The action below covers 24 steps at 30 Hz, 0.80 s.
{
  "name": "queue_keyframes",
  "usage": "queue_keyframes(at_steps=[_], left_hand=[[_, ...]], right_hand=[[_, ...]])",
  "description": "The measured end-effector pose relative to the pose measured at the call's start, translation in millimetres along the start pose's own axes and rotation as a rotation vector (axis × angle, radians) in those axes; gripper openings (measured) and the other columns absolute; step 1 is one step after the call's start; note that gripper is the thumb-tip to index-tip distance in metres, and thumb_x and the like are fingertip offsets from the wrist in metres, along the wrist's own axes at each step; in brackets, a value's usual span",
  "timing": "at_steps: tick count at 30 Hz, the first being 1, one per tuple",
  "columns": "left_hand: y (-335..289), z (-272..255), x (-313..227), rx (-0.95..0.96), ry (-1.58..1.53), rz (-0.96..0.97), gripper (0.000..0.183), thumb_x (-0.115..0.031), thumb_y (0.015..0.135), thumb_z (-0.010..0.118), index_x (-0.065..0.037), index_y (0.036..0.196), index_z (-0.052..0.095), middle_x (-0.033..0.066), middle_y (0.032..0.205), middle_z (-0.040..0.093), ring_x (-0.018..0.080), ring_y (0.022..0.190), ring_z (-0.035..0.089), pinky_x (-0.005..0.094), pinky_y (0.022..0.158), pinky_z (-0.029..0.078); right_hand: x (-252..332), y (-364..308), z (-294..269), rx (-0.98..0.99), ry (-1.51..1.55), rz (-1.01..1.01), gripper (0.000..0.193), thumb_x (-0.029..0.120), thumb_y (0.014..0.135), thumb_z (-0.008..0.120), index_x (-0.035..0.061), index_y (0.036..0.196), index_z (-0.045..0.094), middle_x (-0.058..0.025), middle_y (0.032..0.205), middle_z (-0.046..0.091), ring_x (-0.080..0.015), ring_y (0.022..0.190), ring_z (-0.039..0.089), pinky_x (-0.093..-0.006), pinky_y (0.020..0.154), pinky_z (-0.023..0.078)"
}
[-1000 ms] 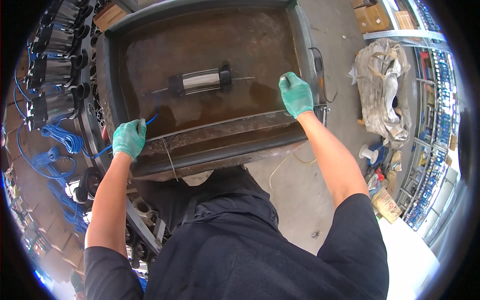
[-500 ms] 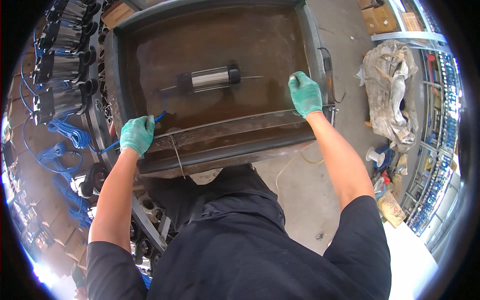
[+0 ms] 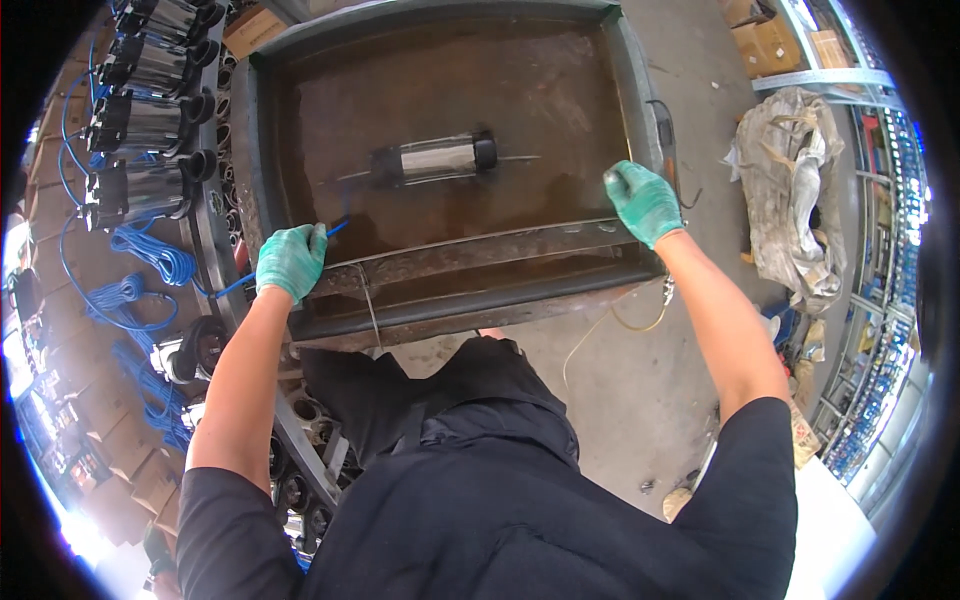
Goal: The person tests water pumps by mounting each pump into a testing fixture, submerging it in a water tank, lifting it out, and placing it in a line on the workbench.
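In a dark rectangular tank (image 3: 645,110) of brownish liquid lies a metal cylinder (image 3: 437,159) with black ends, and a thin line or rod shows at each end. My left hand (image 3: 291,262), in a green glove, is closed round a blue cable (image 3: 236,285) at the tank's near left corner. The cable's blue end part sticks out past the fingers over the liquid. My right hand (image 3: 646,205), gloved in green too, is closed with curled fingers beside the right wall. Whatever it may hold is hidden.
Along the left, several metal cylinders with black ends (image 3: 140,190) stand by coiled blue cables (image 3: 155,255). A bar (image 3: 480,245) crosses the tank's near side. A thin yellowish hose (image 3: 640,325) hangs at the near right corner. Farther right are a grey covered bundle (image 3: 790,195) and shelving.
The whole view has shifted slightly. My right hand has moved a little right, closer to the tank's right wall. My left hand stays on the cable, and the cylinder lies in the same place.
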State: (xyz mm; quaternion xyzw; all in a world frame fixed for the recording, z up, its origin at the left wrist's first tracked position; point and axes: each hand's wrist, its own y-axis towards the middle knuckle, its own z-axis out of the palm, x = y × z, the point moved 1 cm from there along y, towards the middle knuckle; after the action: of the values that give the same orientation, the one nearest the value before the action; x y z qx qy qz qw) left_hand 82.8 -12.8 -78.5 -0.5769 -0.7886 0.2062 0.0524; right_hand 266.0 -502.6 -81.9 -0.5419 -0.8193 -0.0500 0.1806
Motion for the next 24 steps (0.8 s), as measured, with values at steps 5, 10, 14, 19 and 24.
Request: queue_keyframes(at_steps=[5, 10, 14, 19, 24], left_hand=[[1, 4, -2, -0.033, -0.007, 0.022, 0.047, -0.040, 0.105, 0.047, -0.006, 0.089, 0.075, 0.0239, 0.087, 0.071, 0.0460, 0.088, 0.068, 0.0539, 0.083, 0.054], [-2, 2, -4, -0.099, -0.026, 0.049, 0.041, -0.037, 0.104, 0.050, -0.004, 0.091, 0.071, 0.0229, 0.093, 0.071, 0.0461, 0.093, 0.066, 0.0544, 0.084, 0.053], [-4, 3, -7, -0.117, -0.078, 0.045, 0.029, -0.030, 0.103, 0.053, -0.005, 0.098, 0.064, 0.0229, 0.097, 0.069, 0.0466, 0.094, 0.064, 0.0541, 0.083, 0.051], [10, 18, -10, -0.110, -0.361, 0.037, 0.026, -0.013, 0.095, 0.066, -0.005, 0.119, 0.064, 0.0181, 0.111, 0.072, 0.0374, 0.103, 0.070, 0.0413, 0.090, 0.055], [54, 21, -71, -0.213, -0.387, 0.170, 0.023, -0.012, 0.094, 0.064, -0.005, 0.117, 0.063, 0.0198, 0.107, 0.072, 0.0391, 0.099, 0.070, 0.0422, 0.088, 0.055]], right_hand=[[-9, 3, 3, 0.096, -0.011, 0.213, 0.046, 0.050, 0.105, 0.049, 0.0082, 0.104, 0.067, -0.0216, 0.102, 0.072, -0.0459, 0.097, 0.066, -0.0533, 0.086, 0.052], [-3, 11, -3, 0.222, -0.016, 0.288, 0.053, 0.055, 0.105, 0.043, 0.0090, 0.111, 0.069, -0.0229, 0.105, 0.072, -0.0448, 0.105, 0.065, -0.0518, 0.093, 0.051], [3, 13, -8, 0.279, -0.040, 0.331, 0.050, 0.052, 0.105, 0.045, 0.0091, 0.114, 0.070, -0.0220, 0.106, 0.073, -0.0433, 0.105, 0.066, -0.0518, 0.094, 0.052], [1, 12, -12, 0.266, -0.037, 0.347, 0.050, 0.051, 0.104, 0.047, 0.0094, 0.116, 0.071, -0.0208, 0.111, 0.073, -0.0417, 0.107, 0.067, -0.0505, 0.095, 0.052], [-1, 13, -8, 0.199, -0.017, 0.308, 0.048, 0.051, 0.103, 0.048, 0.0108, 0.116, 0.071, -0.0186, 0.115, 0.073, -0.0399, 0.109, 0.067, -0.0495, 0.095, 0.052]])
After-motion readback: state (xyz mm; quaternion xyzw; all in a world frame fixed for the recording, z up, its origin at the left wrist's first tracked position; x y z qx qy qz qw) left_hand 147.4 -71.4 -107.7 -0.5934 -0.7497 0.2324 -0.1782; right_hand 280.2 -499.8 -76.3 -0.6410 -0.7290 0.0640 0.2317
